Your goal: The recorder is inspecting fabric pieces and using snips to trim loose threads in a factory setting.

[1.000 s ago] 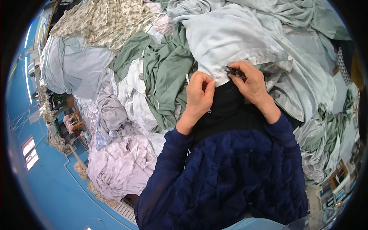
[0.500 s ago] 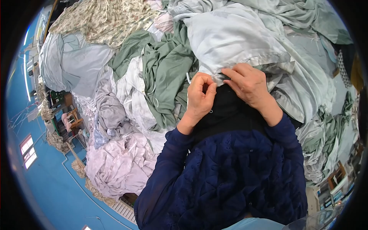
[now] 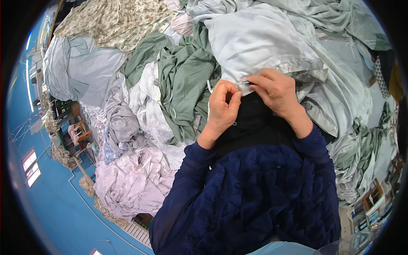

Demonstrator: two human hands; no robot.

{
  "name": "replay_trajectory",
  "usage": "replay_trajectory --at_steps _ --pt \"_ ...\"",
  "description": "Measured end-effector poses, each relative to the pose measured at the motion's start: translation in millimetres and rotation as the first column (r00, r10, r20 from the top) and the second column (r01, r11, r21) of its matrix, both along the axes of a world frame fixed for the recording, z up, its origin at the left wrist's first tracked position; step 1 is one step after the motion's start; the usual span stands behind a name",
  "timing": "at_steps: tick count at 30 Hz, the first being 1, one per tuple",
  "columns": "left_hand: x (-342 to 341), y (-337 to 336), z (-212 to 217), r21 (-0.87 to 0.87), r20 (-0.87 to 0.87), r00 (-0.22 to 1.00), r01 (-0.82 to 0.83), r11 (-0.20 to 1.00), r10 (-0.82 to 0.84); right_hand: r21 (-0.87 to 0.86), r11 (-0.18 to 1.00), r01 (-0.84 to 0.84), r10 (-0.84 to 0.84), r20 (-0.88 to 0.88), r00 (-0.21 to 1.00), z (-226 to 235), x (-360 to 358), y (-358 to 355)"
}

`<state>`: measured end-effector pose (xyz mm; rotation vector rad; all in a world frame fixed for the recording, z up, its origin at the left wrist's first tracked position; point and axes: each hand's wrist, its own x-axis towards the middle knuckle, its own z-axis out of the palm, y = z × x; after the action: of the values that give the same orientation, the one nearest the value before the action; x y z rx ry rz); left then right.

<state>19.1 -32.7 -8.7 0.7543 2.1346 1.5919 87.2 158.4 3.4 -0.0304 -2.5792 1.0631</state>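
The pale blue-grey cloth (image 3: pixel 263 46) lies on top of the heap just ahead of the person, its hemmed edge drawn down toward the chest; the right hand (image 3: pixel 276 91) pinches that edge between thumb and fingers, knuckles up, right where the hem meets a black cloth (image 3: pixel 255 123); the left hand (image 3: pixel 223 104) is curled loosely just beside it, fingertips bent in toward the thumb and close against the same hem; whether it nips the cloth or a thread I cannot tell; a small metal loop shows at the heel of this hand, too small to make out. The black cloth sits below both hands, between the wrists, against the person's dark blue sleeves (image 3: pixel 187 191).

Left of the hands a green cloth (image 3: pixel 187 80) is crumpled over white cloth (image 3: pixel 146 106), touching the pale one; farther left lies a light blue sheet (image 3: pixel 80 70), and beyond it at the top a flowered cloth (image 3: pixel 114 21); below the white, a lilac heap (image 3: pixel 131 182) spills toward the blue floor (image 3: pixel 55 204). To the right more pale grey-green cloth (image 3: pixel 361 140) runs down the side of the pile. No box or basket shows plainly; the cloths lie loose in one big heap; at the far left edge stand small wooden stools (image 3: pixel 80 131), well apart from the hands.
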Motion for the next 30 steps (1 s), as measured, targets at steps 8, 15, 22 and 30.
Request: replay_trajectory --at_steps 8,15,22,30 --pt "-14.8 21.8 26.7 -0.041 -0.195 0.975 -0.113 0.993 0.103 -0.457 0.841 0.291 -0.25 0.149 0.957 -8.7 17.5 22.5" --pt "-32.2 34.5 6.3 -0.189 -0.371 0.928 -0.039 0.981 -0.035 -0.502 0.807 0.311 -0.299 0.106 0.948 -14.8 28.6 23.3" --pt "6.4 23.5 49.7 0.051 0.341 0.937 0.059 0.997 -0.073 -0.652 0.643 0.402 -0.407 0.154 0.9 -40.4 63.1 54.0" --pt "37.8 48.9 62.8 -0.432 -0.39 0.861 0.143 0.891 -0.327 -0.705 0.606 0.368 -0.316 0.21 0.925 -34.2 74.4 42.6"
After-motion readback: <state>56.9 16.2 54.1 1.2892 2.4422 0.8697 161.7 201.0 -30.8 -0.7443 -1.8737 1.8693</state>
